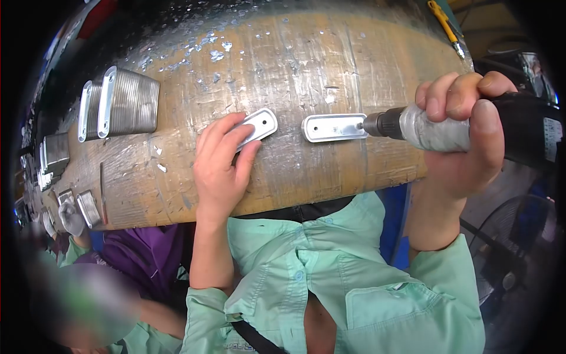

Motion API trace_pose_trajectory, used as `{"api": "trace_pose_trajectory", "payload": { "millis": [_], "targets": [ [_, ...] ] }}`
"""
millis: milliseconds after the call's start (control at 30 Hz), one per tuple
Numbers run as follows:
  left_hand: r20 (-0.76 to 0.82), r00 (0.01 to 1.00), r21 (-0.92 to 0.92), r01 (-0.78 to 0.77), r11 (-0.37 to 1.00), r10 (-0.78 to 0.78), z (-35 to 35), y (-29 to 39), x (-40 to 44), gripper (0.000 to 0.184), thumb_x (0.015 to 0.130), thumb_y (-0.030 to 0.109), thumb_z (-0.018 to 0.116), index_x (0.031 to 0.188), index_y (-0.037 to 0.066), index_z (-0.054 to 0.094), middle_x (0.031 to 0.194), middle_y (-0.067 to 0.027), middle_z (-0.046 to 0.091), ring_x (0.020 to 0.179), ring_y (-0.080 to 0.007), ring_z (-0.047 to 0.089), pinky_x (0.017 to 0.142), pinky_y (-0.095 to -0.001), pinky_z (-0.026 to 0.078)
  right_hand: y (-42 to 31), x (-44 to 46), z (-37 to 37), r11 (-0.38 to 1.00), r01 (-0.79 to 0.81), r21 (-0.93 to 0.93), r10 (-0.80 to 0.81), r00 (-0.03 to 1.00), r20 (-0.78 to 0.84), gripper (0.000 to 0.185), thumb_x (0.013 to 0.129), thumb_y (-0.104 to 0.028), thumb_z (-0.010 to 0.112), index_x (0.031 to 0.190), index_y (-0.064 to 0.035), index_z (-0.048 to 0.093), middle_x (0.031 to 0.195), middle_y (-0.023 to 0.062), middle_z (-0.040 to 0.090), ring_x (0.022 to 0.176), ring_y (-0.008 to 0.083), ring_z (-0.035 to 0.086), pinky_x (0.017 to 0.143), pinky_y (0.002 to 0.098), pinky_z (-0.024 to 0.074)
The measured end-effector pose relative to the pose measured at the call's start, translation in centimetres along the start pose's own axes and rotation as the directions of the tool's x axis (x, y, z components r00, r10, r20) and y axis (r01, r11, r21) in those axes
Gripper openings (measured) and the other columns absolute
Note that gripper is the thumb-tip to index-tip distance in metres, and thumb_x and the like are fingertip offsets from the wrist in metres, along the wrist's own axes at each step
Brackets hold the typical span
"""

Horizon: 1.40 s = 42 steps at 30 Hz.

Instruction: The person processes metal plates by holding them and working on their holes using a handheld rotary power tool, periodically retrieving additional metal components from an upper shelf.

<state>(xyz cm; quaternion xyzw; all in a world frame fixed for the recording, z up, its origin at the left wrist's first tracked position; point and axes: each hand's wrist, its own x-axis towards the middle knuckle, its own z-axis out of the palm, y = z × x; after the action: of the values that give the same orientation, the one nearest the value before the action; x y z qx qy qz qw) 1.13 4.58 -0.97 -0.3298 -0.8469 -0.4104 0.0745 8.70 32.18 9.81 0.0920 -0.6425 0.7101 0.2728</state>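
Observation:
My right hand (463,124) is wrapped around a black power drill (439,128) with clear tape wound about its front. The drill's tip meets the right end of an oblong silver metal plate (335,128) lying flat on the workbench. That plate has a raised rim and a small hole near its left end. To its left, my left hand (224,162) grips a second, similar metal plate (264,123), tilted, between thumb and fingers. The fingers hide its lower left end.
Stacks of similar plates (132,103) stand at the left on the worn workbench (283,76). Metal flakes (218,55) are strewn at the back. A yellow-handled cutter (445,23) lies far right. A co-worker's gloved hand (71,217) is at lower left, and a fan (513,242) at right.

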Motion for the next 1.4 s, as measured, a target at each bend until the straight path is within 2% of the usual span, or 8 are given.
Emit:
{"api": "trace_pose_trajectory", "payload": {
  "millis": [133, 333, 600, 800, 967, 1033, 1233, 1400],
  "targets": [
    [-0.01, 1.0, -0.001, -0.014, 1.0, 0.014, -0.1, 0.1, 0.0, 0.023, 0.077, 0.007, 0.075, 0.098, 0.003, 0.068, 0.111, -0.0115, 0.066, 0.101, -0.0305, 0.062, 0.088, -0.0383, 0.046, -0.5, 0.2, 0.3, 0.999, -0.016, -0.05, 0.014, 0.999, -0.038, 0.033, 0.094, -0.02, 0.048, 0.124, -0.0094, 0.053, 0.088, 0.002, 0.056, 0.079, 0.0196, 0.051, 0.078, 0.0397, 0.0415],
    [-0.023, 1.0, -0.002, -0.02, 1.0, 0.02, -0.1, -0.1, -0.2, 0.022, 0.077, 0.008, 0.075, 0.097, 0.004, 0.067, 0.11, -0.0109, 0.066, 0.101, -0.0309, 0.061, 0.087, -0.0388, 0.046, -1.4, 0.6, 2.0, 0.987, -0.018, 0.161, 0.018, 1.0, 0.0, 0.04, 0.094, -0.024, 0.045, 0.128, -0.0042, 0.051, 0.087, 0.0027, 0.053, 0.083, 0.0202, 0.05, 0.08, 0.0402, 0.0404],
    [-0.029, 0.999, -0.018, -0.027, 0.999, 0.027, -0.1, -0.5, -0.4, 0.023, 0.077, 0.008, 0.075, 0.098, 0.004, 0.067, 0.113, -0.0098, 0.065, 0.102, -0.0305, 0.061, 0.089, -0.0401, 0.045, 0.2, 1.2, 5.1, 0.995, -0.018, 0.101, 0.014, 0.999, 0.034, 0.041, 0.093, -0.022, 0.046, 0.129, -0.0027, 0.049, 0.088, 0.0032, 0.053, 0.082, 0.0208, 0.051, 0.078, 0.0411, 0.0416],
    [-0.031, 0.999, -0.024, -0.039, 0.999, 0.038, 0.0, -0.8, -0.4, 0.023, 0.077, 0.007, 0.075, 0.098, 0.004, 0.067, 0.113, -0.0103, 0.065, 0.103, -0.031, 0.061, 0.089, -0.0402, 0.045, 1.6, 1.4, 5.8, 0.997, -0.019, 0.069, 0.016, 0.999, 0.043, 0.035, 0.091, -0.017, 0.051, 0.124, -0.0062, 0.05, 0.084, 0.0046, 0.054, 0.076, 0.0211, 0.053, 0.073, 0.0413, 0.0437],
    [-0.035, 0.999, -0.021, -0.037, 0.999, 0.036, 0.0, -0.5, -0.3, 0.023, 0.076, 0.006, 0.074, 0.098, 0.004, 0.067, 0.112, -0.011, 0.065, 0.103, -0.0317, 0.061, 0.09, -0.0402, 0.045, 1.2, 1.2, 6.5, 0.999, -0.034, -0.014, 0.034, 0.999, -0.031, 0.034, 0.09, -0.014, 0.052, 0.122, -0.0067, 0.05, 0.082, 0.0056, 0.053, 0.075, 0.0209, 0.052, 0.071, 0.0413, 0.0444],
    [-0.04, 0.998, -0.016, -0.04, 0.999, 0.04, 0.1, -0.5, -0.4, 0.025, 0.076, 0.007, 0.075, 0.099, 0.003, 0.067, 0.111, -0.0114, 0.065, 0.103, -0.0317, 0.061, 0.09, -0.0398, 0.045, 1.1, 0.9, 6.5, 0.999, -0.032, -0.039, 0.03, 0.998, -0.053, 0.036, 0.09, -0.014, 0.052, 0.124, -0.0066, 0.049, 0.082, 0.0053, 0.053, 0.075, 0.0206, 0.052, 0.071, 0.0409, 0.044],
    [-0.043, 0.993, 0.084, -0.105, 0.991, 0.109, -0.5, 1.0, 0.1, 0.039, 0.073, 0.009, 0.076, 0.109, 0.004, 0.064, 0.118, -0.0121, 0.063, 0.113, -0.033, 0.056, 0.096, -0.0438, 0.041, -1.0, -1.1, 2.7, 0.988, 0.05, 0.148, -0.053, 0.998, 0.019, 0.043, 0.091, -0.022, 0.054, 0.13, -0.0054, 0.047, 0.086, 0.0027, 0.054, 0.079, 0.0181, 0.052, 0.076, 0.0375, 0.0407],
    [0.106, 0.963, 0.02, -0.25, 0.968, 0.247, 1.0, 4.6, 2.7, 0.051, 0.072, 0.011, 0.078, 0.119, 0.004, 0.06, 0.122, -0.0122, 0.063, 0.118, -0.0337, 0.054, 0.101, -0.0441, 0.039, -2.2, -4.2, 1.3, 1.0, 0.002, -0.01, -0.003, 0.994, -0.107, 0.045, 0.088, -0.013, 0.062, 0.126, 0.0016, 0.042, 0.077, 0.009, 0.056, 0.067, 0.0205, 0.057, 0.067, 0.0386, 0.0508]
  ]
}}
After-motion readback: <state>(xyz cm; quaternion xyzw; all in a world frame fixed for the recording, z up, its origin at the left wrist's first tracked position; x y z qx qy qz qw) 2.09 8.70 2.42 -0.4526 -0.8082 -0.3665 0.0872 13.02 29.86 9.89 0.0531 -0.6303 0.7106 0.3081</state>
